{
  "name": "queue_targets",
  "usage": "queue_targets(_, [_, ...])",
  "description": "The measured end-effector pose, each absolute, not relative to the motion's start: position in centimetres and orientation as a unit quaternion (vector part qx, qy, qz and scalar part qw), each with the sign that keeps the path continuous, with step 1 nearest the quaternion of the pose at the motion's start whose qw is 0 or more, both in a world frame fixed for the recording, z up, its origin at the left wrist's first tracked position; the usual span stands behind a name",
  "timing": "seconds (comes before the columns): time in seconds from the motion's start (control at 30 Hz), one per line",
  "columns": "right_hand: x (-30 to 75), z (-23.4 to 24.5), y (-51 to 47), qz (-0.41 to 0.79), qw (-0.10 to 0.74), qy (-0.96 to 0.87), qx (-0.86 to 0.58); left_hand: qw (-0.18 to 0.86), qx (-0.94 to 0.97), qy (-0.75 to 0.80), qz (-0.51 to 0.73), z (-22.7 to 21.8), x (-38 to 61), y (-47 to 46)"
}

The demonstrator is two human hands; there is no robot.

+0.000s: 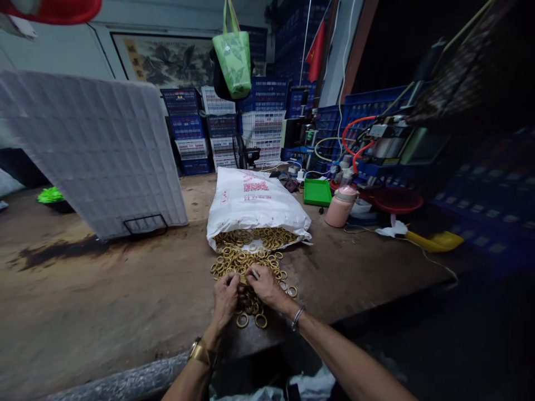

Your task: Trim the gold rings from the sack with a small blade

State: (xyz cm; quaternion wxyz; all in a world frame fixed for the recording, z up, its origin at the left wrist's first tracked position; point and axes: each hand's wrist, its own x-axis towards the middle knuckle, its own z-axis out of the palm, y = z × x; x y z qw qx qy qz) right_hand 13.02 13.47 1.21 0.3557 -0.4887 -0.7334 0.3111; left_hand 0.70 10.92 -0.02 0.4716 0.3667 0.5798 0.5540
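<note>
My left hand (pixel 226 298), with a gold-coloured watch at the wrist, is closed in a pinch over a heap of brass-coloured rings (pixel 240 260). Facing it, my right hand (pixel 267 285) is pinched as well, with a silver bracelet on that wrist. Between the fingertips of both hands is a brass-coloured ring (pixel 243 280), partly covered by the fingers. Behind the heap lies a white woven sack (pixel 259 203) with red print, its mouth towards me and full of the same rings. Two loose rings (pixel 261 321) lie near the table edge.
A tall white ribbed panel (pixel 100 150) stands on the left of the wooden table (pixel 104 312). To the right are a green tray (pixel 317 192), a pink bottle (pixel 340 207), a yellow scoop (pixel 437 241) and a machine with orange hoses (pixel 390 142). Stacked crates (pixel 263 123) fill the back.
</note>
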Motion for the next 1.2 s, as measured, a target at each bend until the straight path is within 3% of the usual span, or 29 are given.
queue_targets(0.2, [12.9, 0.7, 13.9, 0.224, 0.354, -0.77, -0.481, 0.475, 0.335, 0.576, 0.575, 0.4, 0.2, 11.4])
queue_targets(0.7, [13.3, 0.9, 14.3, 0.365, 0.342, -0.741, -0.447, 0.553, 0.273, 0.509, 0.601, -0.4, 0.1, 11.6])
queue_targets(1.0, [13.3, 0.5, 14.4, 0.306, 0.352, -0.748, -0.472, 0.627, 0.278, 0.466, 0.559, 2.2, 0.1, 11.4])
queue_targets(1.2, [13.7, 2.1, 13.7, 0.224, 0.371, -0.768, -0.472, 0.561, 0.312, 0.5, 0.582, 2.0, -0.3, 10.2])
